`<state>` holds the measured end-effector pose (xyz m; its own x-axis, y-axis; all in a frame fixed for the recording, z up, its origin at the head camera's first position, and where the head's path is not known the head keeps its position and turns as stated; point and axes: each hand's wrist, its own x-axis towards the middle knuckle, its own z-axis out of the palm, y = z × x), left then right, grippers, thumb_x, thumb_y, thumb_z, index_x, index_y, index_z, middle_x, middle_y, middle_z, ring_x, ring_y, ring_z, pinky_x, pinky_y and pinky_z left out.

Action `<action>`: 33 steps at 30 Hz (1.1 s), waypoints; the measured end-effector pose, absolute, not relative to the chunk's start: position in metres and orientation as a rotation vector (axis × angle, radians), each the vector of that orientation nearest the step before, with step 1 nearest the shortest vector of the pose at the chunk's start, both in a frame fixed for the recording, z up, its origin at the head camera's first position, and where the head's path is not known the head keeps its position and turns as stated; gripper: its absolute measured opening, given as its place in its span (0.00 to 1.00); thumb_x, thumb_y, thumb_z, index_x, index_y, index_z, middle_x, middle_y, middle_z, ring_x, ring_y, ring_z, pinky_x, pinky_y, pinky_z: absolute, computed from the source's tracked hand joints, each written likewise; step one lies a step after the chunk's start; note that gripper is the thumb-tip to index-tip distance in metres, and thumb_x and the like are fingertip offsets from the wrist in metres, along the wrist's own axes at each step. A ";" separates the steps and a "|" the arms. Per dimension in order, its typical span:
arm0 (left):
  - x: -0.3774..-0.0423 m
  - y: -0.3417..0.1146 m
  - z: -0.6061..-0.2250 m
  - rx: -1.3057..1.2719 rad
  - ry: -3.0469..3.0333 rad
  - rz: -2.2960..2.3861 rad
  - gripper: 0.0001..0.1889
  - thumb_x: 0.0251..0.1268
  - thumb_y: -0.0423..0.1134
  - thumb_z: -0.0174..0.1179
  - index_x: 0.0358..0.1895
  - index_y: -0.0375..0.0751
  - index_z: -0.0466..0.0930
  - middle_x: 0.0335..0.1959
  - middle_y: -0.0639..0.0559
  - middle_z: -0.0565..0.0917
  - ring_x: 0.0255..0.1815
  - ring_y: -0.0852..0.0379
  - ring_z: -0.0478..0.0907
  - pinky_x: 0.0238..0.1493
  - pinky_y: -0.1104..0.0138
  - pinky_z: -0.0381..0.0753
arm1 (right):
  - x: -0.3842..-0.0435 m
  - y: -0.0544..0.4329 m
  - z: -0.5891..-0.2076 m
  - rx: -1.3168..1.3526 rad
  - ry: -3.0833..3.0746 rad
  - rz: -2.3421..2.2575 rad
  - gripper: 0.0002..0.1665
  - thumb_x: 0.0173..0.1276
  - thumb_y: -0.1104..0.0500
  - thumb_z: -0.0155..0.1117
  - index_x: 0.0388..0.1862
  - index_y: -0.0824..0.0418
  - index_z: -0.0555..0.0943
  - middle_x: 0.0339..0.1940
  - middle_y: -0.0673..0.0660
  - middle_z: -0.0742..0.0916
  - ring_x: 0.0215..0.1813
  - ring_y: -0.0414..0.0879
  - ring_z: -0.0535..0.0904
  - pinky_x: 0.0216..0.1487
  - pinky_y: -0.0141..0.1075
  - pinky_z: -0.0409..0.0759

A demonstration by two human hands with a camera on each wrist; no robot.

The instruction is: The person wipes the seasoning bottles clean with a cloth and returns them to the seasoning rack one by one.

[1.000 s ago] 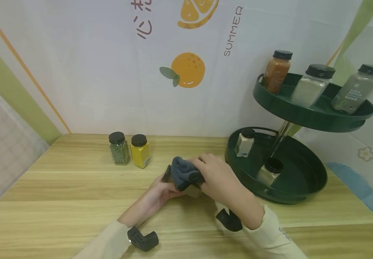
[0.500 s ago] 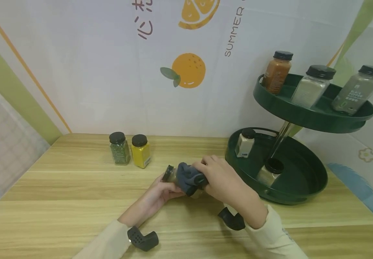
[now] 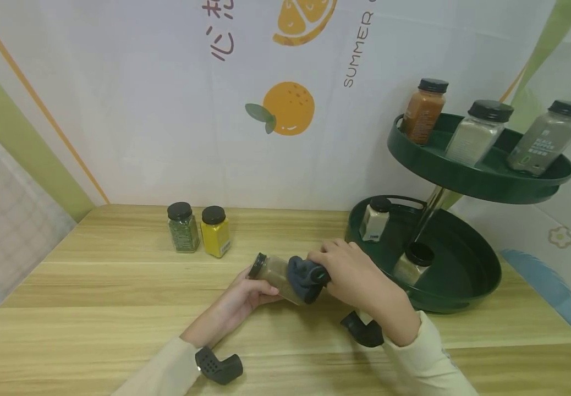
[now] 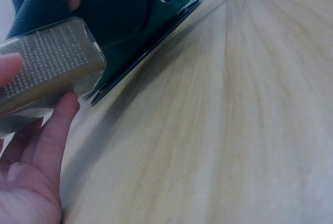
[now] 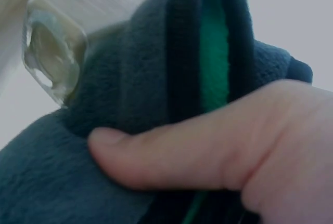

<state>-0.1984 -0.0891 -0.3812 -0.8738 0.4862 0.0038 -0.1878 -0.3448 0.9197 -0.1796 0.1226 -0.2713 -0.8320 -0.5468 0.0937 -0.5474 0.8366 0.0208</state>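
Observation:
My left hand (image 3: pixel 246 300) grips a spice jar (image 3: pixel 276 275) with a black lid, tilted on its side with its base toward the right. In the left wrist view the jar's printed label (image 4: pixel 49 57) shows, with brownish powder along its lower side. My right hand (image 3: pixel 360 275) holds a bunched dark blue-grey cloth (image 3: pixel 305 279) against the base end of the jar. Seen from the right wrist, the thumb lies across the cloth (image 5: pixel 140 78), whose folded inside is bright green, and the jar's clear glass base (image 5: pixel 52 57) stands beside it.
A jar of green herbs (image 3: pixel 184 231) and a yellow jar (image 3: pixel 215 234) stand at the back of the wooden table (image 3: pixel 92 308). To the right rises a two-tier dark green rack (image 3: pixel 478 179) with several spice jars on its trays.
My right hand has slid the cloth to the right along the jar, from near its lid toward its base, baring more of the glass. The left hand has stayed nearly still.

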 end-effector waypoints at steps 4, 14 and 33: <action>-0.198 -0.089 -0.381 0.394 1.482 2.249 0.24 0.49 0.25 0.55 0.53 0.44 0.70 0.41 0.57 0.82 0.44 0.61 0.80 0.53 0.62 0.77 | -0.179 0.128 -0.269 0.846 -2.966 0.003 0.25 0.48 0.69 0.70 0.46 0.54 0.80 0.42 0.54 0.82 0.48 0.51 0.75 0.45 0.44 0.72; -0.198 -0.090 -0.383 0.390 1.486 2.273 0.25 0.48 0.25 0.53 0.54 0.45 0.70 0.46 0.56 0.80 0.49 0.58 0.78 0.55 0.59 0.76 | -0.182 0.146 -0.258 0.770 -3.022 -0.024 0.27 0.49 0.71 0.65 0.51 0.56 0.80 0.41 0.55 0.82 0.44 0.53 0.76 0.49 0.48 0.73; -0.196 -0.087 -0.378 0.326 1.556 2.225 0.26 0.45 0.25 0.52 0.54 0.42 0.70 0.42 0.57 0.81 0.41 0.61 0.79 0.49 0.64 0.78 | -0.177 0.110 -0.281 0.947 -2.844 0.162 0.36 0.49 0.67 0.71 0.58 0.49 0.74 0.38 0.51 0.77 0.39 0.47 0.73 0.42 0.41 0.76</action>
